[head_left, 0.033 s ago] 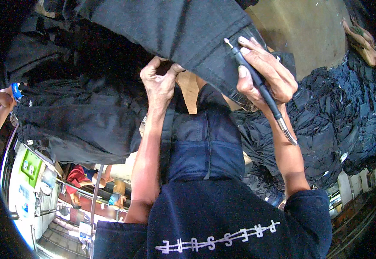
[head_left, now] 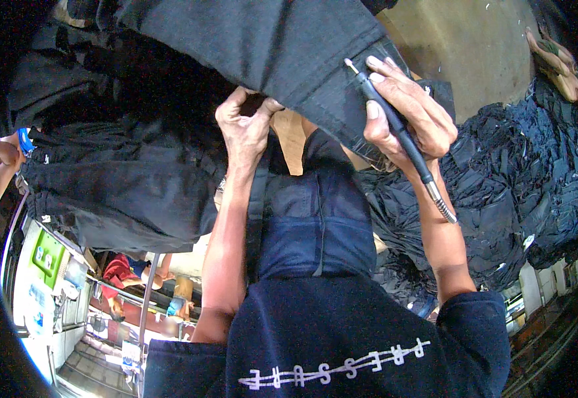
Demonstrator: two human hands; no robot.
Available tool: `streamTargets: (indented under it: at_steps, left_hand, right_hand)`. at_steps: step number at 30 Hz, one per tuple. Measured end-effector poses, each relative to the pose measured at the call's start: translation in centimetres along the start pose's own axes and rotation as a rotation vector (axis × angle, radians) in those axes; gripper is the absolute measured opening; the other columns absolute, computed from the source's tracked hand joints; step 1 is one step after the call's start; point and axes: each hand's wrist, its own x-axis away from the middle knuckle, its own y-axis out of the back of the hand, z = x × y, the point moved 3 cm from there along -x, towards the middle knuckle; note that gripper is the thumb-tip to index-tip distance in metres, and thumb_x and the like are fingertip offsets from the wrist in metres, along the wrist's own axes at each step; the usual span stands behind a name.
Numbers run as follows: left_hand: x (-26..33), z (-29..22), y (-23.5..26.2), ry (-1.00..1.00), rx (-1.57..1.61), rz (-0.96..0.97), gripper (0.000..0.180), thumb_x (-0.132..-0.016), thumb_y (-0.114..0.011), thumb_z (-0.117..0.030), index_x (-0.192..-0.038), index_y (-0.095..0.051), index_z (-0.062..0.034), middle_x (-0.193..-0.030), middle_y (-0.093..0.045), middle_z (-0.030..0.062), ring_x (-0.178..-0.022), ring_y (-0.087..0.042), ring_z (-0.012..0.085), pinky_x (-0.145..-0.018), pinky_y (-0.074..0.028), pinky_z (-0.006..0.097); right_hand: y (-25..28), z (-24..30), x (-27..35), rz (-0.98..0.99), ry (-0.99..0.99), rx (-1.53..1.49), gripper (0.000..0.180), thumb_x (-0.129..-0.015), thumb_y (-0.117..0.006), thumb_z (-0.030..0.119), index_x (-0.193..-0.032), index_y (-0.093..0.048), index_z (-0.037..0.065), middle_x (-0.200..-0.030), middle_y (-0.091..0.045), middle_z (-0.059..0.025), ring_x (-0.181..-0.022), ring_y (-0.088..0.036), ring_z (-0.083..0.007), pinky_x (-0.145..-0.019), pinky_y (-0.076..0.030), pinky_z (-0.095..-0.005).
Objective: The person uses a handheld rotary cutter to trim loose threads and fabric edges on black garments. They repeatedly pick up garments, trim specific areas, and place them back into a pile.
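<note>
A dark grey denim garment part (head_left: 282,53) is stretched across the upper middle, with a stitched, frayed edge near its right end. My left hand (head_left: 244,126) pinches the near edge of this denim between thumb and fingers. In my right hand (head_left: 415,119) is a black pen-shaped rotary grinder (head_left: 395,121), gripped like a pencil. Its thin metal shaft ends in a small pale pink tip, over the denim near the stitched end. A spring-sleeved cable end leaves the tool's back and lies along my forearm. Whether the tip touches the cloth I cannot tell.
A large heap of crumpled dark cloth (head_left: 488,186) lies to the right. More dark garments (head_left: 116,192) are piled at the left. Bare feet (head_left: 559,66) of another person show at the far right. At the lower left is a person in red (head_left: 118,273) near a green tray (head_left: 49,259).
</note>
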Motion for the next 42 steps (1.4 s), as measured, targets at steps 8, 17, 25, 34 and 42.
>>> streamTargets:
  at_steps: [8,17,25,34,42]
  left_hand:
    - [-1.3,0.7,0.1,-0.011,-0.051,0.009,0.012,-0.082,-0.083,0.003,-0.092,-0.077,0.0015,-0.087,-0.078,0.0039,-0.080,-0.068,0.0103,-0.076,-0.054,0.029]
    - [-1.1,0.5,0.2,0.074,-0.066,0.019,0.014,-0.081,-0.083,0.004,-0.093,-0.076,0.0025,-0.089,-0.079,0.0046,-0.082,-0.069,0.0118,-0.078,-0.054,0.030]
    - [-1.3,1.0,0.1,0.022,-0.047,0.013,0.014,-0.079,-0.084,0.005,-0.091,-0.076,0.0021,-0.088,-0.079,0.0049,-0.082,-0.069,0.0117,-0.077,-0.054,0.029]
    - [-1.3,1.5,0.1,0.031,-0.053,0.004,0.017,-0.079,-0.086,0.001,-0.093,-0.077,0.0012,-0.089,-0.079,0.0033,-0.083,-0.068,0.0106,-0.079,-0.054,0.029]
    - [-1.2,1.2,0.1,0.011,-0.018,0.010,0.018,-0.080,-0.086,0.000,-0.096,-0.078,0.0005,-0.091,-0.079,0.0021,-0.083,-0.068,0.0101,-0.080,-0.054,0.029]
  right_hand:
    - [-0.5,-0.8,-0.6,-0.053,-0.019,0.080,0.024,-0.083,-0.080,0.003,-0.105,-0.078,-0.007,-0.096,-0.079,-0.0226,-0.099,-0.081,-0.0365,-0.095,-0.066,-0.0501]
    - [-0.7,-0.4,-0.3,0.041,0.007,0.001,0.026,-0.081,-0.079,0.001,-0.106,-0.078,-0.007,-0.098,-0.079,-0.0203,-0.101,-0.081,-0.0366,-0.097,-0.065,-0.0518]
    - [-1.2,-0.3,-0.2,0.087,0.027,-0.082,0.027,-0.078,-0.077,-0.002,-0.105,-0.079,-0.006,-0.099,-0.079,-0.0185,-0.102,-0.081,-0.0373,-0.098,-0.065,-0.0510]
    - [-1.5,0.1,-0.5,0.176,0.053,-0.130,0.026,-0.079,-0.076,-0.003,-0.105,-0.079,-0.006,-0.099,-0.079,-0.0180,-0.104,-0.080,-0.0379,-0.099,-0.064,-0.0520]
    - [-1.9,0.5,-0.5,0.253,0.058,-0.187,0.025,-0.082,-0.077,-0.003,-0.107,-0.080,-0.004,-0.101,-0.080,-0.0179,-0.108,-0.079,-0.0372,-0.102,-0.063,-0.0530]
